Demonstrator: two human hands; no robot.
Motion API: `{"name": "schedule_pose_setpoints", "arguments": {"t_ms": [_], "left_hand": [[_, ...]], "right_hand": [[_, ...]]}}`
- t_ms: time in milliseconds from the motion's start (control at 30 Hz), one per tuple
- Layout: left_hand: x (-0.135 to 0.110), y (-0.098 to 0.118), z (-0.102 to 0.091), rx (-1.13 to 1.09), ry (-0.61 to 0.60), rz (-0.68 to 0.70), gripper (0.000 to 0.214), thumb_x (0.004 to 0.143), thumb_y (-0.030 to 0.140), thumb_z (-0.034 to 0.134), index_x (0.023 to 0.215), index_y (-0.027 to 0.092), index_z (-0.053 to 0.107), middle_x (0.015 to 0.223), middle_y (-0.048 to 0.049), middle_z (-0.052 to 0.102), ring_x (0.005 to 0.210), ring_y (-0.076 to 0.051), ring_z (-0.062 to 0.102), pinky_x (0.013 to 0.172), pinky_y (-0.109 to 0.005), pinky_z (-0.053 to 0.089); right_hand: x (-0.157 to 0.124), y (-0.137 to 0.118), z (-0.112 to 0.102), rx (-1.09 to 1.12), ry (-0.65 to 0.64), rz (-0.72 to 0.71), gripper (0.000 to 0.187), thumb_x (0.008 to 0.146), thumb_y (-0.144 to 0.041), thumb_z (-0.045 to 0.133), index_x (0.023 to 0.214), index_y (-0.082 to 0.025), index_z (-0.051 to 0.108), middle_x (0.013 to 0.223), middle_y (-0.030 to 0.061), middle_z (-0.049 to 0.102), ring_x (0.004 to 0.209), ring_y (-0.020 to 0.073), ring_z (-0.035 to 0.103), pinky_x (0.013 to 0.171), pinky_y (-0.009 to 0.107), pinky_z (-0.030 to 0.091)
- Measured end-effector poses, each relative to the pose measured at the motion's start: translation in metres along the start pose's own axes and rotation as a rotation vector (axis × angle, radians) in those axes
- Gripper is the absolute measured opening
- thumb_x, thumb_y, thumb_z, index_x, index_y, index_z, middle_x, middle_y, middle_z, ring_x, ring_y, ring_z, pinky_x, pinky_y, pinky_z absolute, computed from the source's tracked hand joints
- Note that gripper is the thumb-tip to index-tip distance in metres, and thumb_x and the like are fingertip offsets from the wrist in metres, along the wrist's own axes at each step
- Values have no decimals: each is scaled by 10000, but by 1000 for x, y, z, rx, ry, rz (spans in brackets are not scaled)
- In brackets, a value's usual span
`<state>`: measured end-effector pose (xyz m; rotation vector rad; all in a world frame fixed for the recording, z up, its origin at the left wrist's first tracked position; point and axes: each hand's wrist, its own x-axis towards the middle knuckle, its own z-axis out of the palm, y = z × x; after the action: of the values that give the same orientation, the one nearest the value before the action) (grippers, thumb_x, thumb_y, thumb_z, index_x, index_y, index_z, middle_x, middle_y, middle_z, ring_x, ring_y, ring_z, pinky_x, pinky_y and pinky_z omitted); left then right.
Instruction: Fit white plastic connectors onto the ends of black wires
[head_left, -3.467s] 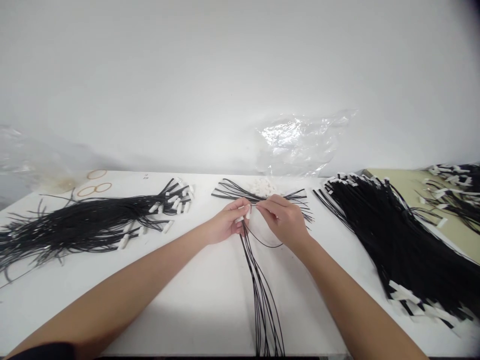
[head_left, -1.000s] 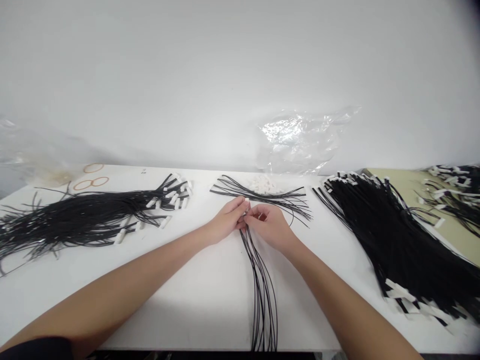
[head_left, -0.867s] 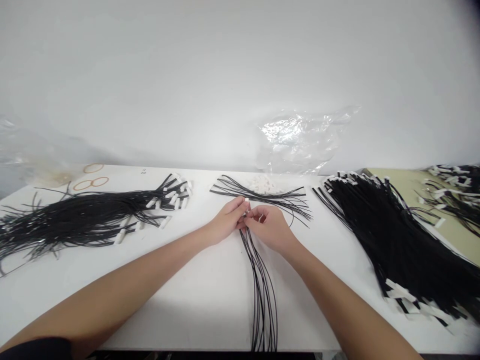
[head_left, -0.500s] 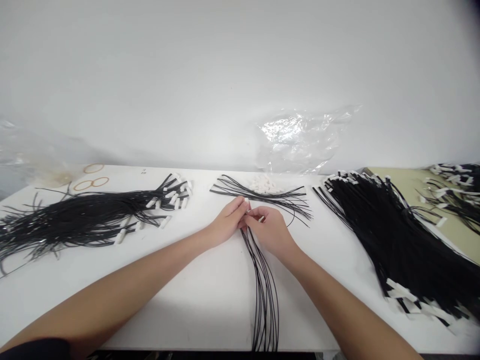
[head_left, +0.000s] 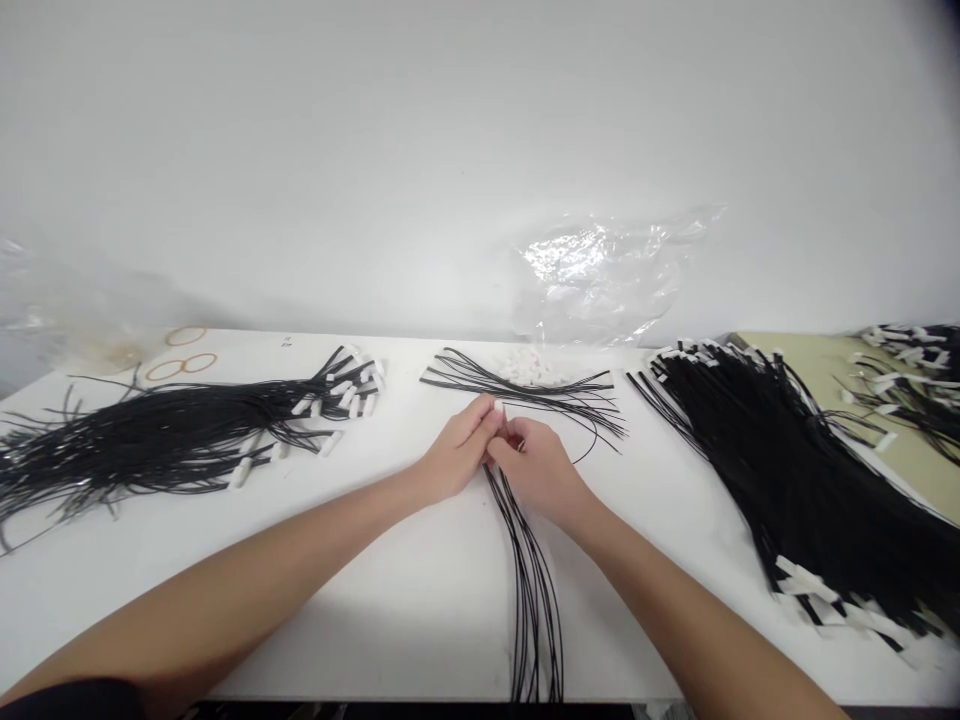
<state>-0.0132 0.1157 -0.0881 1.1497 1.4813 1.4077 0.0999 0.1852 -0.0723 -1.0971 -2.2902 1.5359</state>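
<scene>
My left hand (head_left: pixel 459 450) is closed, its thumb and fingers pinching a small white connector (head_left: pixel 499 406) whose tip pokes out at the top. Against it, my right hand (head_left: pixel 538 462) is closed too, fingertips pinched on a thin black wire mostly hidden by the fingers. From beneath both hands a bunch of black wires (head_left: pixel 525 570) trails down to the table's front edge. Just beyond the fingers lies a loose spread of black wires (head_left: pixel 517 388), with a small heap of white connectors (head_left: pixel 531 366) behind it.
Left lies a bundle of black wires with white connectors (head_left: pixel 187 430), near orange rubber bands (head_left: pixel 184 366). A thick black cable bundle (head_left: pixel 795 480) with white ends covers the right side. Clear plastic bags (head_left: pixel 600 280) rest at the back against the wall.
Both hands have shifted very slightly to the right, still pressed together. The hanging wires have swung a little to the right with them.
</scene>
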Motion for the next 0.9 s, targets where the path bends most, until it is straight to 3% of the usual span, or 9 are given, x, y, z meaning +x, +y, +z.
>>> {"name": "schedule_pose_setpoints", "arguments": {"t_ms": [300, 700, 900], "left_hand": [[1, -5, -2, -32, -13, -52, 314, 878, 481, 382, 767, 187, 392, 574, 48, 349, 519, -86, 365, 528, -230, 379], [8, -10, -3, -171, -56, -74, 305, 866, 470, 418, 766, 183, 403, 582, 47, 372, 489, -71, 357, 487, -212, 396], [8, -6, -3, -164, -54, -120, 310, 869, 471, 411, 763, 179, 414, 558, 55, 343, 467, -66, 342, 484, -210, 407]], "right_hand": [[2, -3, -17, 143, -241, -31, 232, 758, -318, 430, 682, -142, 561, 683, 8, 560, 537, 67, 385, 508, 213, 284], [-2, -6, -19, 2, -180, -98, 187, 789, -280, 403, 747, -159, 540, 688, 1, 572, 538, 74, 418, 494, 207, 313], [2, -3, -21, 52, -252, -106, 230, 795, -293, 399, 740, -157, 576, 711, 7, 583, 511, 61, 398, 471, 201, 306]]}}
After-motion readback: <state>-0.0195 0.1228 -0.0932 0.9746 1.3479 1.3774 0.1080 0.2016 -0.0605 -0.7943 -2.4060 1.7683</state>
